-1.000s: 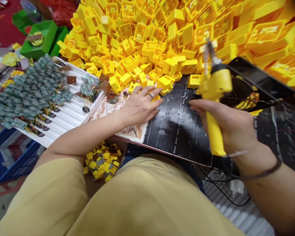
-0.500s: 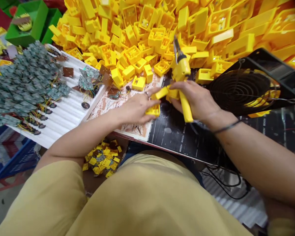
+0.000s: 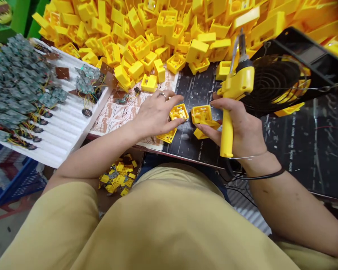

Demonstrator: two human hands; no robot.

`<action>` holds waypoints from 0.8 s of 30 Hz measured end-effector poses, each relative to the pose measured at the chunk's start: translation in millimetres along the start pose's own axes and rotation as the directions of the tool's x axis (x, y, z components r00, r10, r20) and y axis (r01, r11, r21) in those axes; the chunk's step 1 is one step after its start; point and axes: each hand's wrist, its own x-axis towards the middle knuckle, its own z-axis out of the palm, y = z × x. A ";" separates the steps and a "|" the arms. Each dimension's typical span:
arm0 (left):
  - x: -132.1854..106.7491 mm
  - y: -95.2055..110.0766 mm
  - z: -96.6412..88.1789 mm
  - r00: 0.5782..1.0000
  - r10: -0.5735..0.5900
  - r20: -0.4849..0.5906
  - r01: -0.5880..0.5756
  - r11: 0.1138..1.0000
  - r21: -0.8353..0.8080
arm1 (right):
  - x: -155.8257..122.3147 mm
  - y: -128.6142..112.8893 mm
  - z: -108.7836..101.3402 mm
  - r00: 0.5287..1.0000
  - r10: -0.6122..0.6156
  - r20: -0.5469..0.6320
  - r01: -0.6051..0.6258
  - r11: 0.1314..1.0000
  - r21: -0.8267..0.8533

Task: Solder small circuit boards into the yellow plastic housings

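My right hand [image 3: 242, 127] is closed around a yellow soldering gun [image 3: 238, 82] whose metal tip points away from me. Its thumb and fingertips also reach a yellow plastic housing [image 3: 201, 113] and a loose yellow piece beside it. My left hand [image 3: 156, 112] lies low over the bench, thumb and index finger on either side of another open yellow housing [image 3: 179, 112]. Under that thumb is a flat yellow part [image 3: 168, 135], partly covered by the hand. The two housings sit a small gap apart, with their hollow sides facing up.
A heap of yellow housings [image 3: 138, 47] fills the back of the bench. Green circuit boards with wires [image 3: 25, 86] crowd a white foam tray [image 3: 64, 127] at left. A black fan [image 3: 281, 78] stands at right. Below the bench edge is a box of yellow pieces [image 3: 119, 178].
My right hand has moved right and toward me with the soldering gun. The housings, bunched between my hands before, now rest apart on the bench. The view has shifted slightly.
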 end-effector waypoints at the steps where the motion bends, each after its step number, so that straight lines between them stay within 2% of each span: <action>1: 5.4 1.8 -0.1 0.998 -0.016 0.058 0.016 1.000 0.002 | -1.6 -0.9 -1.5 1.000 -0.007 -0.023 0.007 1.000 -0.001; 4: 17.9 10.7 -4.6 0.980 -0.092 0.179 0.083 0.995 0.053 | -9.0 -6.0 -15.6 0.999 -0.041 -0.019 0.041 0.999 -0.022; 9: 31.0 28.8 -12.3 0.964 -0.192 0.186 0.172 0.978 0.116 | -21.7 -6.0 -34.1 0.994 -0.106 0.029 0.110 0.946 -0.304; 12: 34.0 33.1 -16.9 0.952 -0.163 0.258 0.146 0.986 0.084 | -30.1 2.5 -34.6 0.990 -0.138 0.013 0.133 0.921 -0.366; 16: 28.9 32.0 -24.5 0.932 -0.080 0.353 0.058 0.996 0.070 | -43.6 15.7 -36.7 0.967 -0.249 0.056 0.254 0.921 -0.295; 19: 22.9 36.6 -23.4 0.949 -0.118 0.293 0.073 0.985 0.157 | -51.6 20.3 -37.1 0.955 -0.288 0.074 0.298 0.922 -0.249; 24: 21.6 43.5 -14.4 0.974 -0.127 0.190 0.084 0.972 0.218 | -62.3 19.1 -40.1 0.964 -0.262 0.047 0.264 0.917 -0.298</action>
